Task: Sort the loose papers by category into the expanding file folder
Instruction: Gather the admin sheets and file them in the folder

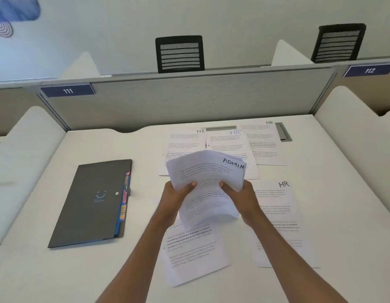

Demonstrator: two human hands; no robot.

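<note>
We see two bare forearms, sleeveless to frame edge. Left hand [180, 194], right hand [240, 193]: no rings, watch, gloves. Short thumbnails catch light on ours.

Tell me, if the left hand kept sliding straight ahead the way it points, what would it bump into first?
Probably the HR sheets lying on the desk beyond the held ADMIN stack that the left hand grips. Depth is hard to judge; it may pass above them and reach the grey divider.

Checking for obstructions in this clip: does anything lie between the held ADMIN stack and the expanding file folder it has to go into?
Nothing visible lies between them. Both hands hold the ADMIN stack above the desk, and the desk between it and the expanding file folder, to its left, is bare. The folder lies flat and closed, though.
</note>
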